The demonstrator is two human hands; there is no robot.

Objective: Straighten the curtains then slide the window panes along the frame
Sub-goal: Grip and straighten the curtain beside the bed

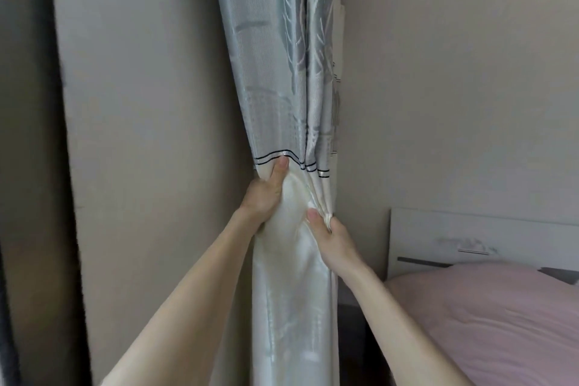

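Observation:
A gathered curtain (275, 72) hangs down the middle of the head view, pale blue-grey with a leaf pattern above a thin black-and-silver band and shiny cream below it. My left hand (264, 194) grips its left edge just under the band, thumb pointing up. Slightly lower, my right hand (332, 238) pinches a bunch of folds on its right edge. The cream cloth bulges between the two hands. No window pane or frame shows.
A beige wall (150, 103) stands left of the curtain, with a dark vertical edge (9, 323) at the far left. To the right are another wall, a white headboard (470, 235) and a bed with pink bedding (501, 323).

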